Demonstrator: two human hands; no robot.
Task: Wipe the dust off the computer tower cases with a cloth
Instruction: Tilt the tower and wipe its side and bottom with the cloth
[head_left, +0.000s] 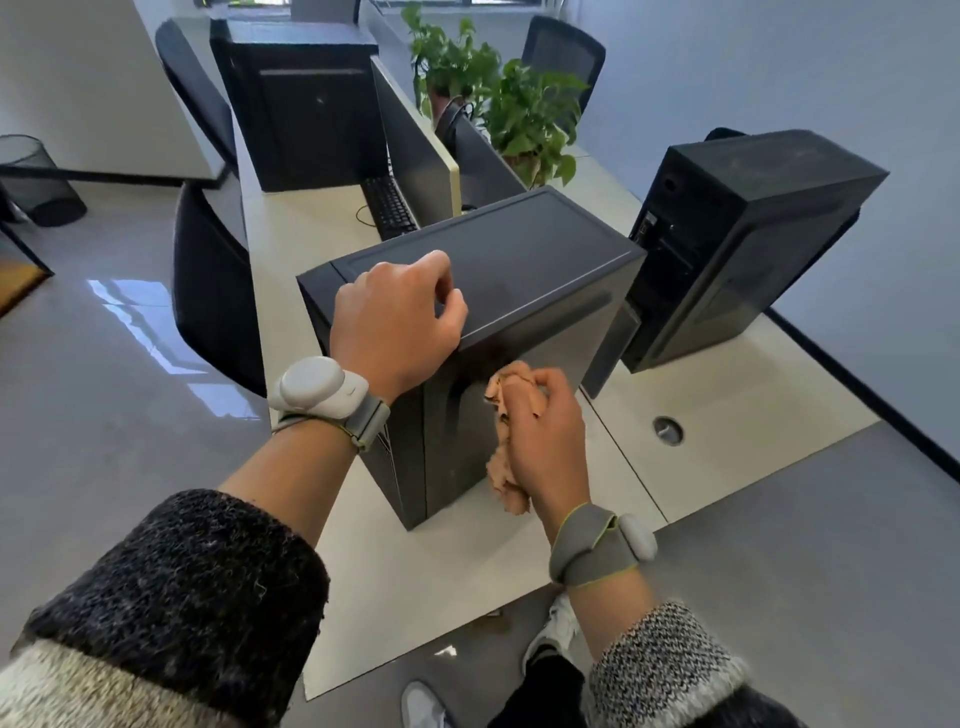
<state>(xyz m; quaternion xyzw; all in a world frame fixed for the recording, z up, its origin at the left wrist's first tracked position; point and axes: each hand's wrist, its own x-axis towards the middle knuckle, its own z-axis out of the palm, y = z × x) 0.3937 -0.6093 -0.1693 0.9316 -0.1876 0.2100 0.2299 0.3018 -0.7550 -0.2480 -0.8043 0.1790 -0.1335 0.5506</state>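
On top of near tower (519, 260), at its front corner, left hand (397, 322) rests, fingers curled under, tips hidden, grip unclear. Right hand (545, 441) clenches cloth (511, 384) against near tower's right side, hiding part of it. Second tower (753, 234) stands right of near tower, keyboard (389, 205) behind it, all on pale surface (727, 405).

The left hand (397, 322) reaches farther out, back upward, fingers curled under in a loose fist. The right hand (545, 431) sits nearer and lower, fingers wrapped round a bunched pink cloth (511, 387). Both forearms are bare, with a grey wristband (592, 551) on each wrist.
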